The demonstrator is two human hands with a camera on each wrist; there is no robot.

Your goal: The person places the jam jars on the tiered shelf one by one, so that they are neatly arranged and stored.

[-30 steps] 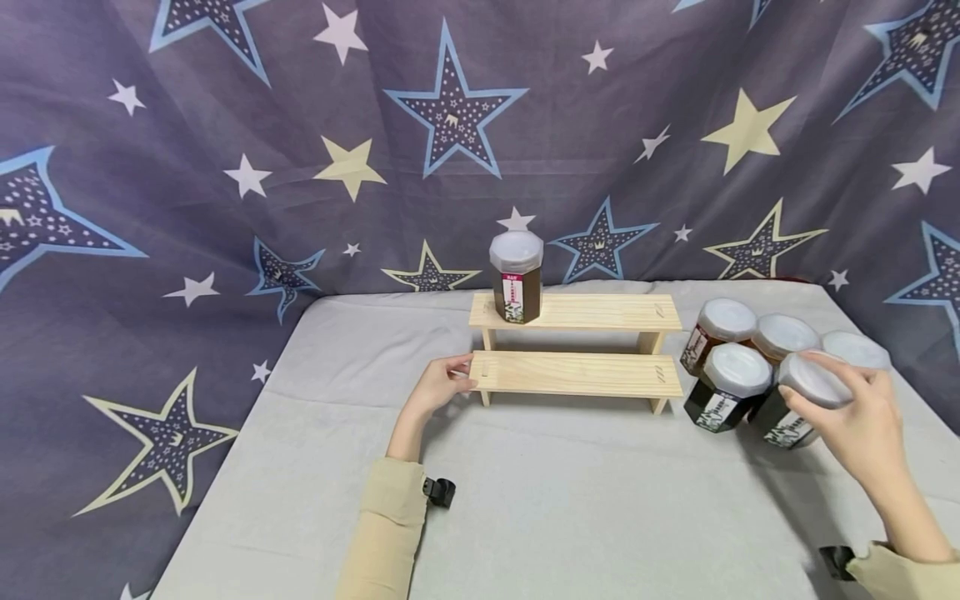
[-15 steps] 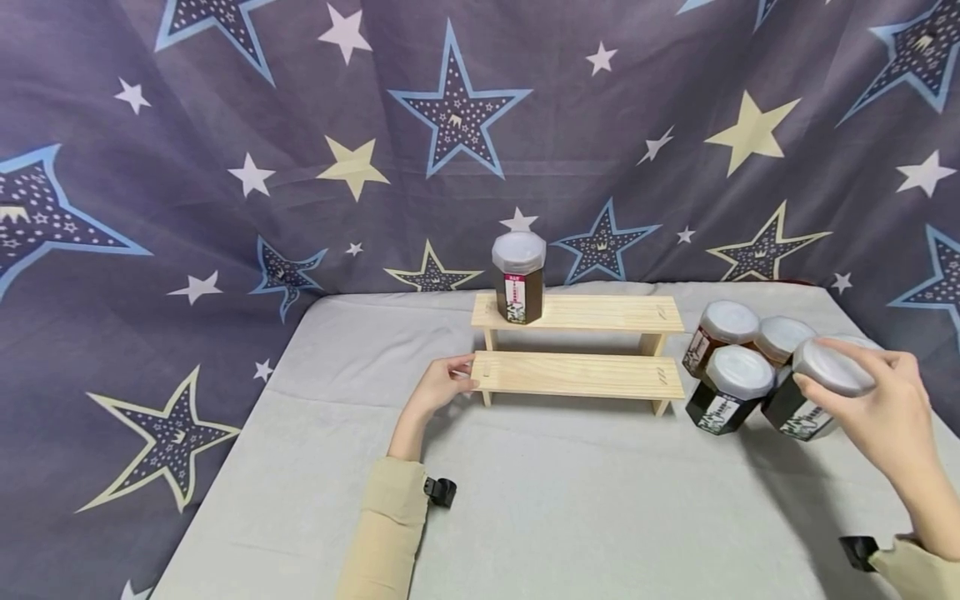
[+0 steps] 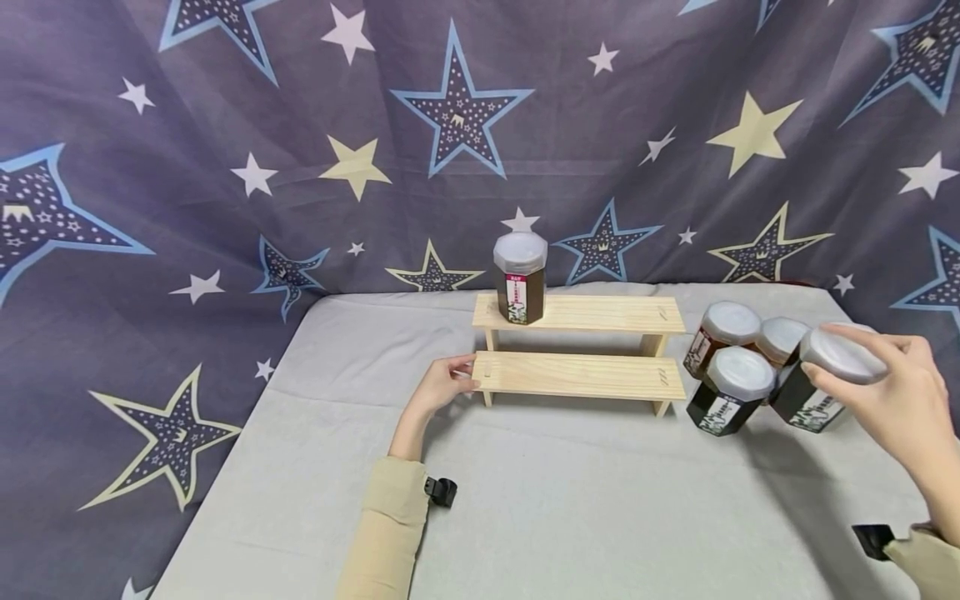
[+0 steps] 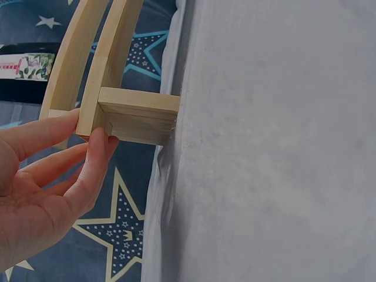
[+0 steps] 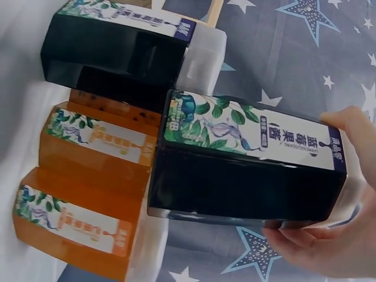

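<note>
My left hand [image 3: 438, 387] pinches the left end of the lower step of a two-step wooden display stand [image 3: 577, 372]. In the left wrist view its thumb and fingers lie on either side of the board end [image 4: 94, 111]. At the right, my right hand [image 3: 903, 396] grips a dark jam jar [image 5: 247, 182] by its whitish lid, with the jar raised off the cloth and slightly tilted. Another dark jar [image 3: 723, 404] stands just left of it. On the stand's upper step, at the left, sits a brown jar [image 3: 519, 287] with a pink-and-white label.
Behind the dark jars stand a reddish-brown jar [image 3: 712, 337] and one with an orange body, partly covered. Orange jars [image 5: 88, 141] appear beside the held jar in the right wrist view. Grey cloth [image 3: 600, 500] covers the surface; a star-patterned curtain [image 3: 300, 125] hangs behind.
My right hand has lifted the dark jar and carried it rightward and a little back, away from the neighbouring dark jar. My left hand stays on the stand.
</note>
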